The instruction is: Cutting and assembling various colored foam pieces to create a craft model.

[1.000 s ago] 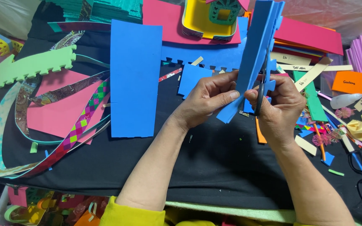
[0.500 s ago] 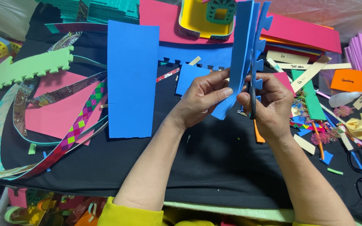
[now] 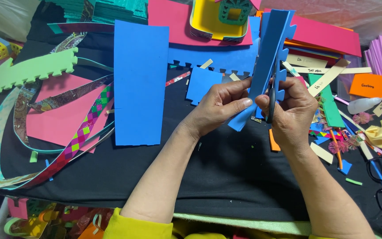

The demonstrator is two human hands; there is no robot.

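Head view shows the left hand (image 3: pixel 217 108) pinching the lower end of a blue foam strip (image 3: pixel 268 57) between thumb and fingers, while the right hand (image 3: pixel 295 108) is closed around dark-handled scissors (image 3: pixel 271 99) set against the strip's notched right edge. Held above the black cloth (image 3: pixel 226 177), the strip looks light, soft and bendy, so it is best gripped close beside the blades. Its long axis runs steeply upward, slightly rightward, with its top end over the pink sheet (image 3: pixel 328 33) and yellow tray (image 3: pixel 208 20).
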